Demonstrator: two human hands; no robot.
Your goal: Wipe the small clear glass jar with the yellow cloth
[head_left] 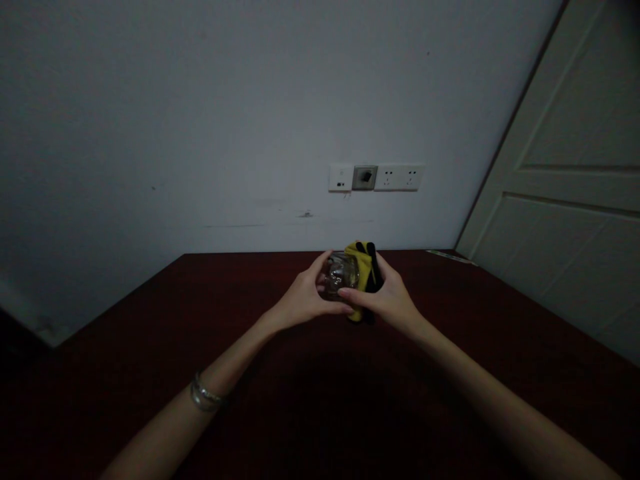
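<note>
A clear glass cup point(339, 272) is held above the table, between both hands. My left hand point(305, 293) wraps round its left side, with the thumb below and the fingers partly hidden behind the glass. On the other side, my right hand point(393, 297) grips a yellow and black cloth point(364, 263), which is bunched against the cup's right side. The right thumb touches the front of the glass. Most of the right fingers are hidden behind the cloth.
The dark red table point(240, 373) reaches back to a pale wall point(225, 120). Wall sockets point(397, 177) sit above the table's far edge. To the right stands a panelled door point(565, 180). A thin pale strip point(450, 257) lies near the far right corner.
</note>
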